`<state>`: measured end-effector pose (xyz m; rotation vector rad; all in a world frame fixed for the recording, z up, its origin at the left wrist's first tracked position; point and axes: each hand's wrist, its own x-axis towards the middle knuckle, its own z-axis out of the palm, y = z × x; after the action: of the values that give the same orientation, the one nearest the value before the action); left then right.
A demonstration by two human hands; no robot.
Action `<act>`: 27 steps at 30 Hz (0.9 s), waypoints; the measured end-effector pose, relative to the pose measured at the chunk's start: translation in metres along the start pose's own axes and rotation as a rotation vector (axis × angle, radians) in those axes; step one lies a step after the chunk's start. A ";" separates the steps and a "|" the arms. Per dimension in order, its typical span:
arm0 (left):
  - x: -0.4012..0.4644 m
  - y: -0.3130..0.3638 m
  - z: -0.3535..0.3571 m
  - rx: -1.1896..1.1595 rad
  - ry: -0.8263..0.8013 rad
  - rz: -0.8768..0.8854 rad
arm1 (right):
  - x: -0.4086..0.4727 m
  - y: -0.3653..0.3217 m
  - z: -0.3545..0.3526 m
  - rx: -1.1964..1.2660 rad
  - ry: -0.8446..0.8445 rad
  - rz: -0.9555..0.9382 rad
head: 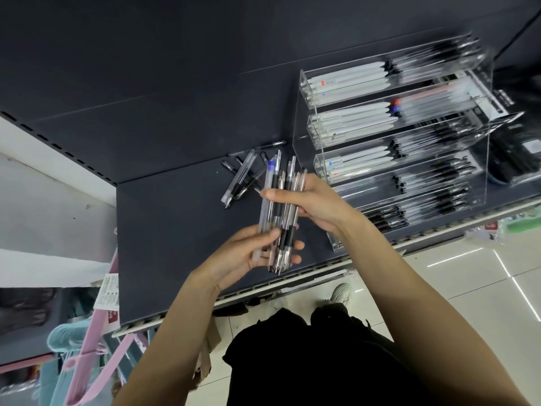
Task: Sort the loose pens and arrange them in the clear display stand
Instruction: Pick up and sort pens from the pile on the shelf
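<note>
Pens filled the tiers of the clear display stand (389,133) on the right of the dark shelf (164,230): white-barrelled ones lay in the upper three trays, clear ones with black grips in the lower trays, all lengthwise along their trays with long axes running left to right. Both hands held a bundle of pens (281,218) above the shelf, just left of the stand. Its long axis ran nearly straight away from the person, tips toward the body and caps toward the back panel. The left hand (248,253) cupped the lower end, fingers curled round the tips; the right hand (313,200) wrapped the upper part, thumb pressed across the barrels. More loose pens (243,177) lay scattered on the shelf behind the bundle, pointing at mixed angles.
</note>
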<state>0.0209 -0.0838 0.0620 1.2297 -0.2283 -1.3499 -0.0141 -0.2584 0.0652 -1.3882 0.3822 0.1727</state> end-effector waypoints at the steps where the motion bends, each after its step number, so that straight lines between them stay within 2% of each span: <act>1: 0.002 0.000 0.005 0.002 0.006 0.005 | -0.004 -0.002 0.000 0.006 -0.003 -0.017; 4: 0.010 -0.003 0.017 -0.033 0.020 0.029 | -0.013 -0.004 -0.003 -0.002 0.042 -0.062; 8: 0.017 -0.009 0.026 -0.085 0.030 0.030 | -0.023 -0.010 -0.013 -0.207 0.111 -0.099; 10: 0.021 -0.009 0.031 -0.091 0.027 0.018 | -0.029 -0.012 -0.022 -0.235 0.128 -0.121; 15: 0.031 -0.004 0.050 -0.036 0.058 0.024 | -0.042 -0.020 -0.048 -0.318 0.103 -0.119; 18: 0.038 -0.004 0.063 -0.025 0.124 0.052 | -0.048 -0.031 -0.075 -0.236 0.095 -0.117; 20: 0.043 -0.004 0.074 -0.041 0.164 0.070 | -0.050 -0.040 -0.094 -0.210 0.051 -0.123; 24: 0.055 -0.003 0.096 -0.119 0.253 0.132 | -0.058 -0.060 -0.134 -0.315 -0.043 -0.157; 27: 0.065 -0.002 0.104 -0.207 0.373 0.242 | -0.070 -0.074 -0.171 -0.188 0.132 -0.317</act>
<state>-0.0379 -0.1904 0.0708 1.2103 0.0261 -0.8929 -0.0816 -0.4317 0.1364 -1.6308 0.2543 -0.1477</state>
